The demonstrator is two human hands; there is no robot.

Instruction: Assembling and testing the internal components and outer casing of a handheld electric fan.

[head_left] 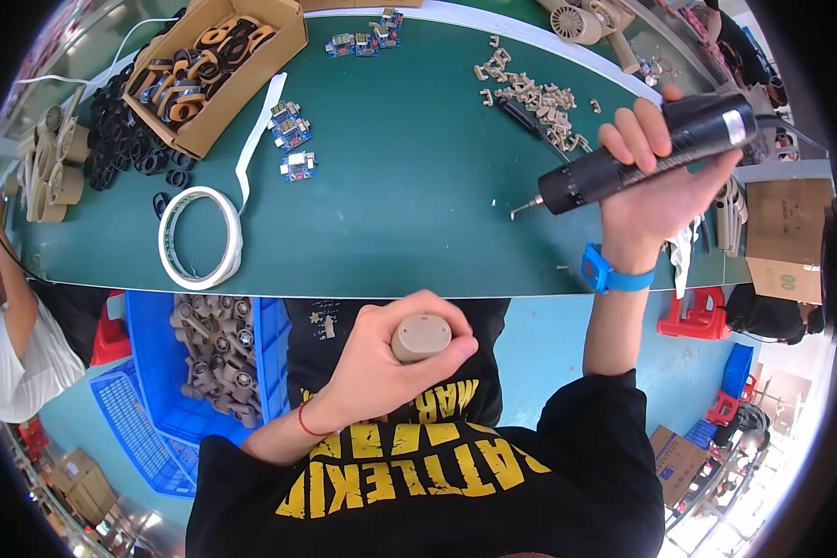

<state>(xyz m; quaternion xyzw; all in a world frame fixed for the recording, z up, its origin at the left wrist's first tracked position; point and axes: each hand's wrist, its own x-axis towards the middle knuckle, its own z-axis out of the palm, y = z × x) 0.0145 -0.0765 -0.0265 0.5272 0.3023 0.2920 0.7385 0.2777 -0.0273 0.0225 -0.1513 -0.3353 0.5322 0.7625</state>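
My left hand [367, 349] is wrapped round a tan, rounded plastic housing [422, 337] in front of my body, just off the table's near edge. The housing's oval end faces up and shows small holes; the rest is hidden by my fingers. Above the table's right side, my right hand [656, 186] grips a black electric screwdriver [577, 184]. Its bit points left, and a small light-coloured piece, too small to name, shows at the tip. Beyond the screwdriver lies a pile of small beige plastic clips [549, 98], with a black-handled hand tool [521, 116] beside it.
On the green table [381, 205] lie a tape roll [167, 244], several small blue circuit boards [291, 130], black rings [139, 149] and a cardboard box [195, 149] of orange and black rings. Left of my legs stands a blue crate [272, 358] of tan housings. Another person [37, 349] is at far left.
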